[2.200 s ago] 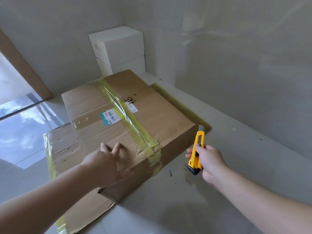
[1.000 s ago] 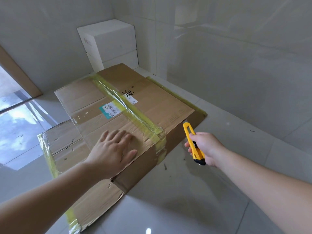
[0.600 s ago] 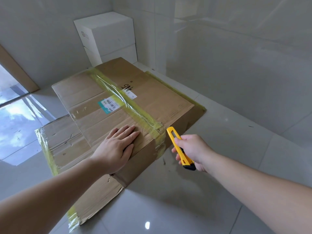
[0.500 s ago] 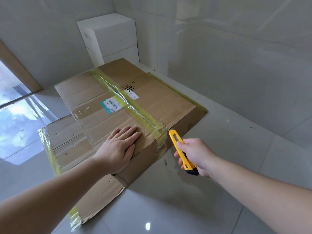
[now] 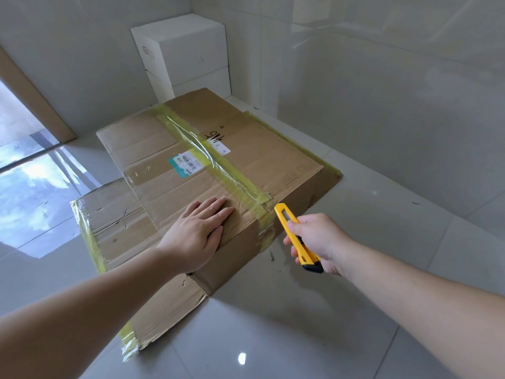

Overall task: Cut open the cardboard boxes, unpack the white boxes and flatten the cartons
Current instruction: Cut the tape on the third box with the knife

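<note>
A sealed cardboard box (image 5: 259,160) stands on the floor, closed by a yellowish tape strip (image 5: 218,165) along its top seam and down its near side. My left hand (image 5: 196,231) lies flat on the box's near top corner, fingers straight. My right hand (image 5: 318,239) grips a yellow utility knife (image 5: 293,236), whose tip sits at the box's near edge where the tape bends over. Two white boxes (image 5: 185,56) are stacked in the back corner.
A flattened carton (image 5: 114,222) with yellow tape edges lies under and to the left of the box. Tiled walls close the back and right. The glossy tiled floor (image 5: 382,242) stretches to the right and front. A doorway frame (image 5: 32,97) is at far left.
My right hand has brought the knife leftward from beside the box to the taped near edge. My left hand has flattened on the box top and stays there.
</note>
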Demonstrator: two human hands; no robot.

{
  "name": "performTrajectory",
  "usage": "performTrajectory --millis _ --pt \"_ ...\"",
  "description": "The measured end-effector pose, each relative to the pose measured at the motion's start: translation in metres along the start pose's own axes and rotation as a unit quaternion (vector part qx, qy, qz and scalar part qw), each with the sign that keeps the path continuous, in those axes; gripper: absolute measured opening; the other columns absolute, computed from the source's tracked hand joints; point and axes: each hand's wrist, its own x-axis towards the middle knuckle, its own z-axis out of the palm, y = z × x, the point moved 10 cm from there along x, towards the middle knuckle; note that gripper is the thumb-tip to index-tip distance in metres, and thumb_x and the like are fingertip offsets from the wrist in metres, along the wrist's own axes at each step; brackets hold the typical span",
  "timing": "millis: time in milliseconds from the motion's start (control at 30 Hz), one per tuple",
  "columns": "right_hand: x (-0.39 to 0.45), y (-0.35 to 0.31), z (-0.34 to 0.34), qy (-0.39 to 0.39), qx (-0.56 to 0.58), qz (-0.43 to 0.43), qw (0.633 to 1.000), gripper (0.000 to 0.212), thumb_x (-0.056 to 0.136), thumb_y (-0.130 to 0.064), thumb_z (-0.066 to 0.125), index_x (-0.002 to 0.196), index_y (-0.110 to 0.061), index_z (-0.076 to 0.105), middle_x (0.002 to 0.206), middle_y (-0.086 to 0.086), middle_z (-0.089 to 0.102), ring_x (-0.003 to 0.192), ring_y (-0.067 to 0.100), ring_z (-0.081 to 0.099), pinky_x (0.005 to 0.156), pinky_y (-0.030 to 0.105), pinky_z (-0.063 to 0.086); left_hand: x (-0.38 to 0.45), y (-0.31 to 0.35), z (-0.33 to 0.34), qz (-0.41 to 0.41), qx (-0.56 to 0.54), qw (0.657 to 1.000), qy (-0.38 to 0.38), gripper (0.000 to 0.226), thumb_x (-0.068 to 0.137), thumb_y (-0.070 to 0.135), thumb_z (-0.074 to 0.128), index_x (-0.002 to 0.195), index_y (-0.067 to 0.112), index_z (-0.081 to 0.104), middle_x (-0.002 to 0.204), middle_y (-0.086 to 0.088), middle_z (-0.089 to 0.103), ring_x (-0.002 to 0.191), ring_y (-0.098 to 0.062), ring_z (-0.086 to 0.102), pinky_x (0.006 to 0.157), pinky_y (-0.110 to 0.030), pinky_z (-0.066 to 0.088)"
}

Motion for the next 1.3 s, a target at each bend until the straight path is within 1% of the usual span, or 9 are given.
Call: performTrajectory --millis 167,300,500,567,767,900,1133,1200,1300 --pt "-0.026 0.017 0.032 -0.059 -0.011 0.005 0.998 0.023 0.099 -0.023 0.047 0.092 -0.007 0.063 0.073 0.008 0.063 0.053 0.017 0.055 0.048 0.028 0.049 -0.001 0.001 0.0 0.002 -0.003 1.0 0.0 0.06 0.093 0.044 0.011 0.147 0.028 0.034 0.156 0.006 0.025 0.146 -0.015 0.015 0.119 -0.039 0.009" --pt "-0.014 0.002 0.035 -0.046 -0.018 -0.016 0.999 0.024 0.099 -0.025 0.048 0.108 -0.009 0.062 0.082 0.008 0.066 0.059 0.017 0.058 0.05 0.027 0.051 0.0 0.001 0.0 0.001 -0.008 1.0 0.001 0.061 0.093 0.044 0.011 0.147 0.027 0.034 0.156 0.006 0.024 0.146 -0.015 0.015 0.119 -0.04 0.01" --pt "-0.032 0.023 0.05 -0.111 -0.034 -0.005 0.993 0.02 0.099 -0.025 0.049 0.096 -0.011 0.063 0.078 0.007 0.065 0.055 0.016 0.058 0.051 0.028 0.051 0.0 0.002 0.0 0.001 -0.008 1.0 0.003 0.062 0.093 0.044 0.01 0.146 0.026 0.035 0.156 0.005 0.025 0.146 -0.015 0.016 0.119 -0.038 0.009" --pt "-0.028 0.019 0.053 -0.108 -0.025 -0.009 0.994 0.02 0.099 -0.025 0.049 0.1 -0.011 0.064 0.079 0.007 0.066 0.057 0.016 0.058 0.051 0.028 0.05 0.001 0.004 -0.002 0.007 -0.023 1.0 0.001 0.061 0.093 0.042 0.012 0.145 0.024 0.038 0.155 0.004 0.028 0.145 -0.016 0.018 0.119 -0.039 0.011" --pt "-0.046 0.026 0.091 -0.124 0.01 0.002 0.992 0.021 0.099 -0.025 0.048 0.098 -0.011 0.063 0.081 0.008 0.064 0.056 0.016 0.059 0.053 0.031 0.054 0.005 -0.019 -0.017 -0.044 -0.154 0.986 0.036 0.04 0.096 0.01 0.04 0.132 0.017 0.056 0.146 0.001 0.044 0.137 -0.018 0.038 0.114 -0.031 0.027" --pt "-0.057 0.026 0.105 -0.121 0.026 0.002 0.992 0.023 0.099 -0.024 0.047 0.095 -0.008 0.062 0.08 0.009 0.063 0.056 0.017 0.058 0.054 0.032 0.055 0.004 -0.024 -0.021 -0.059 -0.169 0.983 0.045 0.041 0.096 0.001 0.044 0.13 0.017 0.058 0.143 0.003 0.047 0.132 -0.015 0.043 0.108 -0.02 0.027" --pt "-0.076 0.04 0.117 -0.168 -0.005 0.001 0.986 0.02 0.098 -0.022 0.049 0.086 -0.013 0.062 0.076 0.007 0.062 0.052 0.017 0.054 0.048 0.028 0.048 0.004 -0.024 -0.024 -0.064 -0.175 0.982 0.039 0.037 0.097 0.004 0.044 0.128 0.014 0.06 0.141 0.002 0.049 0.13 -0.014 0.046 0.107 -0.015 0.024" --pt "-0.07 0.041 0.098 -0.147 -0.027 -0.002 0.989 0.02 0.097 -0.019 0.05 0.083 -0.012 0.062 0.073 0.008 0.062 0.049 0.018 0.052 0.046 0.028 0.046 0.007 -0.021 -0.03 -0.05 -0.139 0.988 0.041 0.032 0.097 0.011 0.045 0.122 0.014 0.064 0.135 -0.001 0.055 0.123 -0.019 0.052 0.107 -0.023 0.034" --pt "-0.057 0.034 0.047 -0.05 -0.041 -0.026 0.998 0.021 0.096 -0.015 0.05 0.081 -0.007 0.062 0.07 0.01 0.063 0.044 0.018 0.052 0.046 0.032 0.046 0.01 0.004 -0.046 0.024 -0.004 0.997 0.073 0.038 0.091 0.04 0.04 0.093 0.017 0.069 0.101 0.0 0.065 0.093 -0.023 0.061 0.081 -0.035 0.049"
